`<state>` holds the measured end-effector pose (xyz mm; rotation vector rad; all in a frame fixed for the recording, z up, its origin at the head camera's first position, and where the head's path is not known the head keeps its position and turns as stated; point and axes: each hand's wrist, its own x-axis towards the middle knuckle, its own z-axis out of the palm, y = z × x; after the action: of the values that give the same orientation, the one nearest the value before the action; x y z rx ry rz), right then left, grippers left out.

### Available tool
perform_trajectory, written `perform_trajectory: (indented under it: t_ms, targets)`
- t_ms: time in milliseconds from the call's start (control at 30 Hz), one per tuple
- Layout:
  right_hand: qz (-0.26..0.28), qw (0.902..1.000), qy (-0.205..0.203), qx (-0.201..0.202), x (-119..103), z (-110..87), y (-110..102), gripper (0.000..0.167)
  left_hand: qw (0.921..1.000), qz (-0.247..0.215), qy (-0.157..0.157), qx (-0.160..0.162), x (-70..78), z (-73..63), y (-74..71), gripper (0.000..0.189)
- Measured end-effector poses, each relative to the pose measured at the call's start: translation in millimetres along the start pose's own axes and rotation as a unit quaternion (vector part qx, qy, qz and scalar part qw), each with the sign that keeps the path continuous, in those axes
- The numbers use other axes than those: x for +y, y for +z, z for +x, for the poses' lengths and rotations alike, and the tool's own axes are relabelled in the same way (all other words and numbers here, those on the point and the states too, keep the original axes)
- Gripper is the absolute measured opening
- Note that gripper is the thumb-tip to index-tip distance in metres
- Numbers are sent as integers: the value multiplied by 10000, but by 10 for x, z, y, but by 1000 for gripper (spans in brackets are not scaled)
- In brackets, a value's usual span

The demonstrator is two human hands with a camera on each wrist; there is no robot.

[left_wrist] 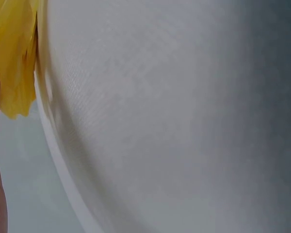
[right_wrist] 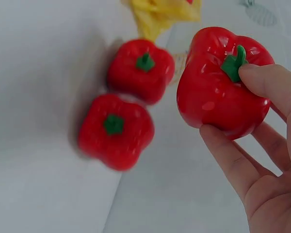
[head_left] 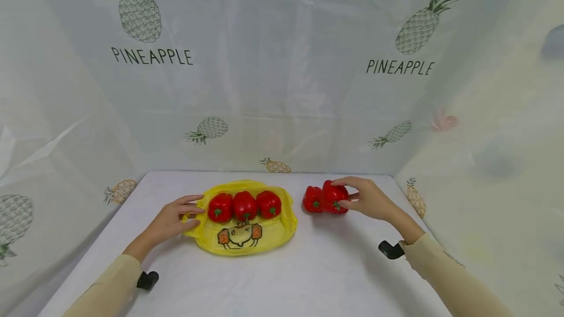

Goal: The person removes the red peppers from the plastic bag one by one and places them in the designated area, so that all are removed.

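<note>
A red toy bell pepper (right_wrist: 216,92) with a green stem is pinched in my right hand (head_left: 367,199), raised off the table. In the right wrist view, two more peppers, a near one (right_wrist: 116,133) and a far one (right_wrist: 141,70), sit side by side on the table. From the head camera, one pepper (head_left: 313,199) shows left of the held one; the other is mostly hidden. On the left lies a flat yellow plastic bag (head_left: 277,236) with a cartoon face. Three peppers (head_left: 245,205) stand in a row on it. Fairly straight, spread fingers of my left hand (head_left: 169,219) touch its left edge.
A white table (head_left: 308,278) carries everything. Pale curtains (head_left: 282,62) printed with pineapples hang behind it and along both sides. Each wrist has a small black device, on the left (head_left: 147,280) and on the right (head_left: 391,249).
</note>
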<state>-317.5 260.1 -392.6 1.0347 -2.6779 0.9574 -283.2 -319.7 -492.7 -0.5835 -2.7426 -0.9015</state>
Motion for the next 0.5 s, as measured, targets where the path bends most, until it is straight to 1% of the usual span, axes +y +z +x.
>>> perform_trajectory:
  t_ms: [133,300,500]
  targets:
    - [-193,9995,171,183,173,-97,-147,55,10000,-14,-15,15,-18,-12,9,28]
    - [-350,9985,229,352,412,-207,-275,55,10000,-35,-10,27,-29,-5,25,28]
    - [-413,9960,610,503,632,-342,-397,54,10000,-61,-28,11,-18,7,22,29]
